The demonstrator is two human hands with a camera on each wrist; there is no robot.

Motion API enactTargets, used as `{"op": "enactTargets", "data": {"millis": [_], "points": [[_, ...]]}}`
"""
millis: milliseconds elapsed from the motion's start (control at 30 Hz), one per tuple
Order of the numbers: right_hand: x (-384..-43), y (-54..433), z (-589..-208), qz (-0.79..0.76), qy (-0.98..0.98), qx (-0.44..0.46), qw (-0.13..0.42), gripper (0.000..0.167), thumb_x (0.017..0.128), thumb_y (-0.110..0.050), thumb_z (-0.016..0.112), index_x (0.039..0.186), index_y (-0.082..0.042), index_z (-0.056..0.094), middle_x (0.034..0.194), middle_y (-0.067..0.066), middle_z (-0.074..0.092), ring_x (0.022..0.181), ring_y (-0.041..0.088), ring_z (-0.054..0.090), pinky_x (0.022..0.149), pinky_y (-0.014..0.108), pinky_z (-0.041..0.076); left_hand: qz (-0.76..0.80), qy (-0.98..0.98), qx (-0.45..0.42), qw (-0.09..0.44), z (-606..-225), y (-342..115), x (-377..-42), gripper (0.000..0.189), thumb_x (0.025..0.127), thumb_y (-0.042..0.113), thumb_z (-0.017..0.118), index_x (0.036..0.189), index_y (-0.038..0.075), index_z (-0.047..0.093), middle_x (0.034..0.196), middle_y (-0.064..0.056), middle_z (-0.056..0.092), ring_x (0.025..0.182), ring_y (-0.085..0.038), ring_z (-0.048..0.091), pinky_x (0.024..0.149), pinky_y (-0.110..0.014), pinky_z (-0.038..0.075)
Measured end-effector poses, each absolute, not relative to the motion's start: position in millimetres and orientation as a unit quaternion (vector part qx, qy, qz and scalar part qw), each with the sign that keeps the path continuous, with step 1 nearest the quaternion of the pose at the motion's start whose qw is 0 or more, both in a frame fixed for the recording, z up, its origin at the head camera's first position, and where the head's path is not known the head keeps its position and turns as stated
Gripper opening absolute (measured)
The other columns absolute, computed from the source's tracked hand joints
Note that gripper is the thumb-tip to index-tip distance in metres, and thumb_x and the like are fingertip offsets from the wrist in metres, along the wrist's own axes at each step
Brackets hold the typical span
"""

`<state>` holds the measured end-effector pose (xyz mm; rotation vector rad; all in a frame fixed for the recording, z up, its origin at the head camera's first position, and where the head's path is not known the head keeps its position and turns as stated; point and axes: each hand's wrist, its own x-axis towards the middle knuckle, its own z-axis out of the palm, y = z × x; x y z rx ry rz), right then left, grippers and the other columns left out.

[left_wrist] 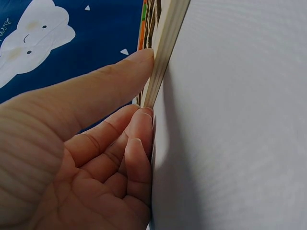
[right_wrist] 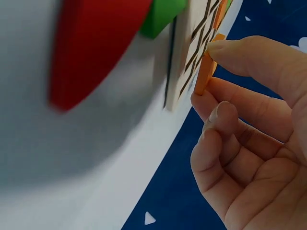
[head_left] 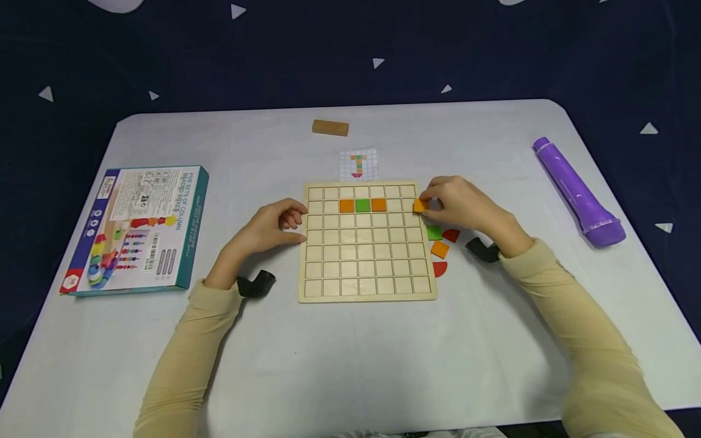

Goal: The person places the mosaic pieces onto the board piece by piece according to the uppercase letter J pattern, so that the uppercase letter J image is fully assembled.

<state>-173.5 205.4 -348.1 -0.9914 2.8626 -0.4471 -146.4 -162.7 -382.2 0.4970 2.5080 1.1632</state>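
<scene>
My right hand (head_left: 460,204) pinches an orange square tile (right_wrist: 205,72) between thumb and fingers, over the right edge of a wooden grid board (head_left: 357,293). My left hand (head_left: 268,226) rests thumb and fingertips against the board's left edge, the thumb apart from the fingers. In an upper row of the grid lie an orange tile (head_left: 347,206), a green tile (head_left: 362,205) and another orange tile (head_left: 378,205), side by side. Just right of the board are a green piece (head_left: 434,232), a loose orange tile (head_left: 440,249) and two red rounded pieces (head_left: 451,235).
A small pattern card (head_left: 358,165) showing a coloured T-like shape lies behind the board, with a wooden block (head_left: 330,128) farther back. On the left is a flat toy box (head_left: 137,231). A purple microphone-shaped object (head_left: 579,193) lies at the right.
</scene>
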Motion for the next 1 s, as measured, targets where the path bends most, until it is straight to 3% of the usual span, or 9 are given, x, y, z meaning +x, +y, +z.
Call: {"op": "enactTargets", "data": {"millis": [1000], "points": [[-172.2,139.6,-343.7,-0.132,0.905,-0.4,0.058,0.018,0.081,-0.015,0.072,0.091,0.0,0.072,0.088,0.011,0.067,0.074,0.017,0.059,0.069,0.032,0.052,0.411,0.878,0.181,0.164,-384.0,-163.8,-147.5,0.048,0.076,0.003,0.075,0.118,-0.003,0.054,0.093,-0.013,0.054,0.084,-0.022,0.05,0.071,-0.019,0.04]]}}
